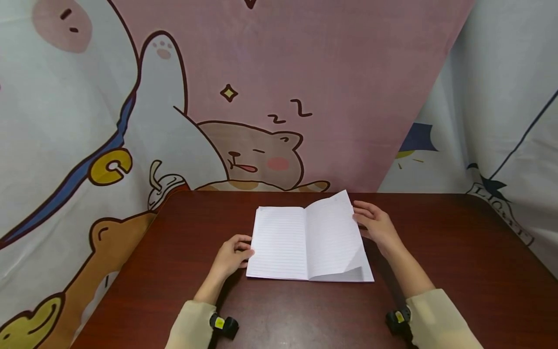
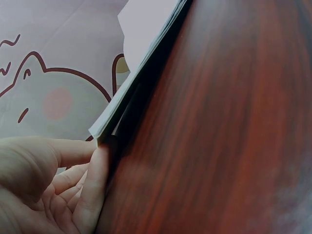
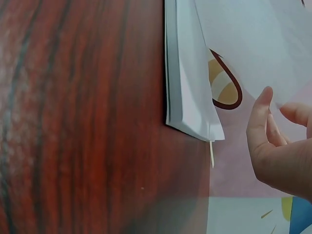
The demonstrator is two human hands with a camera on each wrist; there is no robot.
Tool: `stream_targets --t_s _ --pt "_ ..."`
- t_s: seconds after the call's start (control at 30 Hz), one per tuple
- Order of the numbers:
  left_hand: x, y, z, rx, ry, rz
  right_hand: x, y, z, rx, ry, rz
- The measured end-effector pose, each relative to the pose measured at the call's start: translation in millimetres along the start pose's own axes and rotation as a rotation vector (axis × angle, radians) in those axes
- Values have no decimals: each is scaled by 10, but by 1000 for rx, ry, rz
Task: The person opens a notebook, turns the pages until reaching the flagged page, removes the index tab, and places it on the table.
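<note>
An open notebook [image 1: 279, 242] with ruled white pages lies on the table. At its left edge my left hand [image 1: 233, 256] pinches the pages and cover between thumb and fingers, as the left wrist view shows with the hand [image 2: 63, 180] close up. One right-hand page [image 1: 333, 232] is lifted and curved, its upper corner raised. My right hand [image 1: 377, 225] holds that page's outer edge between thumb and fingers. In the right wrist view the hand [image 3: 282, 146] has its fingertips at the edge of the lifted sheet, with the thicker page stack [image 3: 187, 73] below.
A dark red-brown wooden table [image 1: 305, 315] carries the notebook. Behind it hangs a cloth [image 1: 362, 97] printed with cartoon animals, which also covers the sides. A small black device [image 1: 224, 325] is strapped at each wrist. A thin ribbon [image 3: 212, 155] sticks out from the notebook's end.
</note>
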State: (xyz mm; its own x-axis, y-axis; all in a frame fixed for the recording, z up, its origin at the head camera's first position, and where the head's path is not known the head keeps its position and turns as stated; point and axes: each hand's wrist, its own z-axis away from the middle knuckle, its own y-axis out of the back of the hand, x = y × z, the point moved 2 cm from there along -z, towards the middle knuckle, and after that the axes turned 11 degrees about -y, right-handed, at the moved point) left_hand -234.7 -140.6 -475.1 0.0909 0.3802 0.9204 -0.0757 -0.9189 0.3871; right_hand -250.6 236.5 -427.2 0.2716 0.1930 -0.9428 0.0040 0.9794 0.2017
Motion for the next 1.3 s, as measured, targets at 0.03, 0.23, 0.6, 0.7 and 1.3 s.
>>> stream_targets --t_s 0.03,0.23,0.6,0.7,1.3 --pt "-1 1 -1 0 0 0 -3 -1 6 -2 -3 -2" --pt "-4 1 -3 -3 -1 -1 -22 -20 33 -30 -1 -23" --pt "-6 4 5 -2 -3 -4 -113 -71 76 -60 26 -19" --pt "-8 2 3 -2 -5 -3 -134 -78 78 -68 32 -26" --pt "-12 -4 -2 3 -3 -6 -257 -180 74 -108 65 -24"
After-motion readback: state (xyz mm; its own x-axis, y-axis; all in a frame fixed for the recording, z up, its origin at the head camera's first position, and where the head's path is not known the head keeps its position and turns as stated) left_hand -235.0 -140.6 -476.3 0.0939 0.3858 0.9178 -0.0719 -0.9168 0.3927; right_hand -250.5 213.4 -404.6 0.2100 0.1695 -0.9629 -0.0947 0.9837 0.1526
